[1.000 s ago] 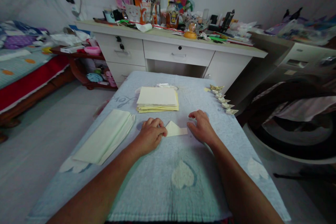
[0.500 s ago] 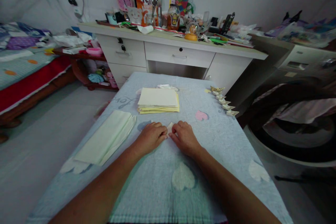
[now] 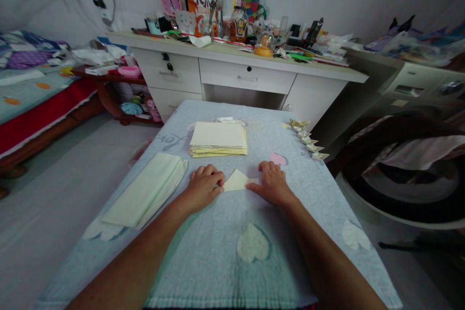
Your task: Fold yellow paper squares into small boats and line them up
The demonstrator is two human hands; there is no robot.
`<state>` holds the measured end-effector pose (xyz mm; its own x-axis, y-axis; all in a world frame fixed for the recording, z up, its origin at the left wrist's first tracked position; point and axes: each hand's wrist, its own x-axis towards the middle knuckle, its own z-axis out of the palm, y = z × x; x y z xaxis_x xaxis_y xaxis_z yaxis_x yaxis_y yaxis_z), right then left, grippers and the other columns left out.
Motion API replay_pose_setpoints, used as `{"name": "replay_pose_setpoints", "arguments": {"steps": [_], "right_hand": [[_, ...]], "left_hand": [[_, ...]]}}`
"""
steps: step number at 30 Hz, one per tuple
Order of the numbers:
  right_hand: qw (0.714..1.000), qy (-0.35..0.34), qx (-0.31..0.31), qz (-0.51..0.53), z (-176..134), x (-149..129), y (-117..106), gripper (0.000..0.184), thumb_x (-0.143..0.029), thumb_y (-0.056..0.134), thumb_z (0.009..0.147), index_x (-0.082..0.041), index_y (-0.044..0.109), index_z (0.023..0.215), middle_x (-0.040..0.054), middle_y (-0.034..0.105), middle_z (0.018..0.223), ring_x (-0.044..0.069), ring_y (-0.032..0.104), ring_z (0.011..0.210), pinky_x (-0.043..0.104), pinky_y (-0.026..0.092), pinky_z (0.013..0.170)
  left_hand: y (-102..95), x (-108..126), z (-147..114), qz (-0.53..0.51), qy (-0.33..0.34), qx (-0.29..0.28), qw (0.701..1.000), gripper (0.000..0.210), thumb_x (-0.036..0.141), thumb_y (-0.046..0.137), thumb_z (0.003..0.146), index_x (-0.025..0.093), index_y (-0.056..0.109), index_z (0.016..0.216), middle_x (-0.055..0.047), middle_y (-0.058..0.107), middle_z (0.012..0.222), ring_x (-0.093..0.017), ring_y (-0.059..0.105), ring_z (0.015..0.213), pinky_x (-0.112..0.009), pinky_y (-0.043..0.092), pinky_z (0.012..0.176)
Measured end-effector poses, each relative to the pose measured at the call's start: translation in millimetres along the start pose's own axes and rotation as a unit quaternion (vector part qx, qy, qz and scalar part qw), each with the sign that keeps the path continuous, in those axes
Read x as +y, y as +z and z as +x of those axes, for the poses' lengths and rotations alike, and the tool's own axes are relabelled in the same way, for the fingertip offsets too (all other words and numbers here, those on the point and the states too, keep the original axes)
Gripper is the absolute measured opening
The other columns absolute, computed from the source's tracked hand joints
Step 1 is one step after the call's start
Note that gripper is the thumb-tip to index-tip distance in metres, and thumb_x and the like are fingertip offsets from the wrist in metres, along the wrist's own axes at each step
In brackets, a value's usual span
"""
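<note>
A small piece of cream paper (image 3: 235, 181), folded to a peak in the middle, lies flat on the cloth-covered table (image 3: 203, 261). At its left end my left hand (image 3: 204, 185) is closed, thumb and curled fingers pinching the corner. My right hand (image 3: 273, 182) lies spread at the other end, with the thumb resting on the paper's right flap and the fingers apart. Just beyond the hands sits a stack of cream and yellow paper (image 3: 218, 135). To the left lies a larger pale folded paper bundle (image 3: 147, 193).
Several small folded paper pieces like boats (image 3: 311, 147) stand in a row along the table's right edge. A white desk (image 3: 232, 65) crowded with jars and odds and ends stands behind. A washing machine (image 3: 417, 82) is at the right, a bed (image 3: 32, 92) at the left.
My right hand has moved to the right and its fingers have spread, uncovering the peaked paper. The left hand has shifted slightly left and still pinches its end.
</note>
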<state>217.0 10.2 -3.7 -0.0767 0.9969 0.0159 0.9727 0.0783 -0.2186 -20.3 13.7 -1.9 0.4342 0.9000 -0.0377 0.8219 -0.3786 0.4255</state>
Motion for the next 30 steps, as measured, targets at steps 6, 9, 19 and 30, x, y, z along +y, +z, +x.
{"name": "replay_pose_setpoints", "arguments": {"steps": [6, 9, 19, 30], "right_hand": [[0.999, 0.024, -0.014, -0.018, 7, 46, -8, 0.051, -0.05, 0.072, 0.067, -0.017, 0.052, 0.101, 0.0121, 0.054, 0.109, 0.03, 0.05, 0.1, 0.037, 0.036, 0.077], [0.999, -0.019, 0.022, 0.042, 7, 45, -11, 0.042, -0.041, 0.072, 0.069, -0.017, 0.051, 0.097, 0.009, 0.056, 0.101, 0.026, 0.051, 0.094, 0.035, 0.037, 0.077], [0.967, -0.243, 0.017, 0.075, -10, -21, 2, 0.029, -0.029, 0.07, 0.079, -0.02, 0.061, 0.105, 0.0072, 0.058, 0.106, 0.022, 0.048, 0.095, 0.035, 0.035, 0.081], [0.961, -0.243, 0.108, 0.078, -7, -21, 6, 0.022, -0.02, 0.045, 0.093, -0.017, 0.066, 0.09, 0.0081, 0.062, 0.088, 0.019, 0.054, 0.086, 0.03, 0.041, 0.08]], "left_hand": [[-6.6, -2, 0, -0.023, 0.003, -0.023, 0.999, 0.011, 0.021, 0.05, 0.08, 0.024, 0.059, 0.085, -0.003, 0.054, 0.1, -0.023, 0.045, 0.099, -0.036, 0.033, 0.083], [-6.0, -6, 0, -0.043, 0.022, -0.025, 0.999, 0.013, 0.02, 0.048, 0.079, 0.024, 0.06, 0.084, -0.002, 0.055, 0.099, -0.023, 0.045, 0.098, -0.036, 0.033, 0.082], [6.6, -9, 8, -0.097, 0.029, 0.052, 0.994, 0.027, 0.007, 0.043, 0.068, 0.021, 0.06, 0.082, -0.003, 0.059, 0.091, -0.022, 0.05, 0.094, -0.036, 0.037, 0.084], [-6.8, 6, -1, -0.129, 0.033, 0.261, 0.956, 0.016, 0.006, 0.044, 0.066, 0.021, 0.048, 0.069, -0.002, 0.053, 0.083, -0.02, 0.051, 0.089, -0.033, 0.041, 0.084]]}}
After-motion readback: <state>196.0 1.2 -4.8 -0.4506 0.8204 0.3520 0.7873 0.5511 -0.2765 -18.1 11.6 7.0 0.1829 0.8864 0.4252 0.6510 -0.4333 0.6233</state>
